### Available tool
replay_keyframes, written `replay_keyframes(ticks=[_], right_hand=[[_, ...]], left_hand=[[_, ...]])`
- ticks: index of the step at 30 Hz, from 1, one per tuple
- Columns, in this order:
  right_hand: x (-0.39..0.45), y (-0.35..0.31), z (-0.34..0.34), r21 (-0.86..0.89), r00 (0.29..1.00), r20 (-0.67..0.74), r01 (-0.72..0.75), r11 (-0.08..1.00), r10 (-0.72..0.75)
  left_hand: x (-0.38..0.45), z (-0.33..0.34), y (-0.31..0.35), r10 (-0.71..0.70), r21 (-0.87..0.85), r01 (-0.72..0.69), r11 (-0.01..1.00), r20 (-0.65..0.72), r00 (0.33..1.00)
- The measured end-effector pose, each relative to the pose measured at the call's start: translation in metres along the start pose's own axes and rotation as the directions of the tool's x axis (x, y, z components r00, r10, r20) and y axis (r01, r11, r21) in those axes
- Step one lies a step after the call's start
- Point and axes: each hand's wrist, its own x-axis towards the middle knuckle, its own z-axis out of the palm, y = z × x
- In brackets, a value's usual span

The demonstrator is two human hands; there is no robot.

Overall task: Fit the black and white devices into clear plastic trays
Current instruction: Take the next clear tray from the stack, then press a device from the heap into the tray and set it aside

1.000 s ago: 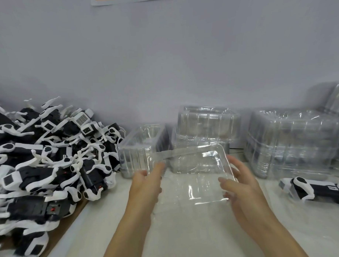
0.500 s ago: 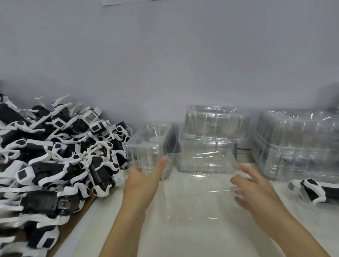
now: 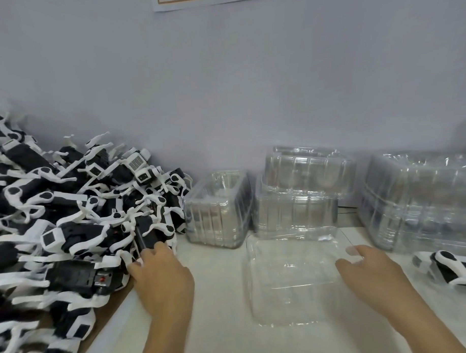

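Note:
A clear plastic tray (image 3: 291,277) lies open side up on the white table, in front of me. My right hand (image 3: 367,272) holds its right rim, thumb over the edge. My left hand (image 3: 161,279) is at the near edge of a big pile of black and white devices (image 3: 69,224) on the left. Its fingertips touch a black device (image 3: 149,237) at the pile's front, and its fingers curl out of sight. One more black and white device (image 3: 449,267) lies alone on the table at the right.
Stacks of clear trays stand along the wall: one (image 3: 217,208) beside the pile, a two-high stack (image 3: 301,192) behind the tray, a larger stack (image 3: 423,201) at the right. A brown board (image 3: 110,312) lies under the pile.
My left hand let go of the tray and moved left to the pile. The tray now rests on the table, with only my right hand on it.

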Motion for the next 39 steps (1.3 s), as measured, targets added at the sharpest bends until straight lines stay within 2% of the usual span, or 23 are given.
replay_keyframes(ticks=[2,3,8,14,19,22,24,30,34,38,39], right_hand=[[0.000,-0.001,0.001,-0.024,1.000,0.007,-0.012,1.000,0.012],[0.000,-0.001,0.002,-0.038,1.000,0.014,-0.016,0.999,0.016],[-0.001,0.001,0.003,-0.056,0.998,0.057,-0.034,0.998,0.037],[-0.002,0.000,0.003,-0.056,0.997,0.071,-0.032,0.998,0.036],[-0.002,0.000,0.003,-0.064,0.996,0.077,-0.030,0.997,0.035],[-0.001,0.001,0.004,-0.060,0.996,0.081,-0.031,0.998,0.036],[-0.001,0.001,0.005,-0.058,0.997,0.077,-0.027,0.998,0.031],[-0.003,-0.002,0.006,-0.070,0.996,0.076,-0.033,0.997,0.038],[-0.004,-0.005,0.005,-0.084,0.997,0.072,-0.029,0.996,0.035],[-0.007,-0.010,0.005,-0.070,0.998,0.048,-0.027,0.997,0.030],[-0.008,-0.011,0.006,-0.069,0.999,0.043,-0.025,0.997,0.028]], left_hand=[[-0.001,0.001,-0.001,0.031,0.111,-0.028,0.993,-0.027,0.999],[0.000,0.002,-0.002,0.032,0.096,-0.028,0.995,-0.041,0.999],[0.008,-0.010,-0.006,-0.025,-0.203,-0.015,0.979,-0.192,0.981],[0.017,-0.027,0.004,0.085,-0.332,-0.211,0.919,-0.354,0.931],[0.025,-0.032,-0.001,-0.019,-0.686,-0.240,0.687,-0.347,0.938],[0.027,-0.036,-0.001,-0.123,-0.882,-0.230,0.412,-0.303,0.945],[0.026,-0.039,0.002,-0.163,-0.947,-0.222,0.232,-0.263,0.951],[0.019,-0.060,0.013,-0.227,-0.962,-0.249,-0.110,-0.220,0.949],[0.018,-0.080,0.021,-0.223,-0.936,-0.227,-0.271,-0.168,0.960],[0.020,-0.087,0.022,-0.111,-0.875,-0.123,-0.467,-0.080,0.991],[0.020,-0.087,0.022,-0.072,-0.868,-0.099,-0.486,-0.073,0.995]])
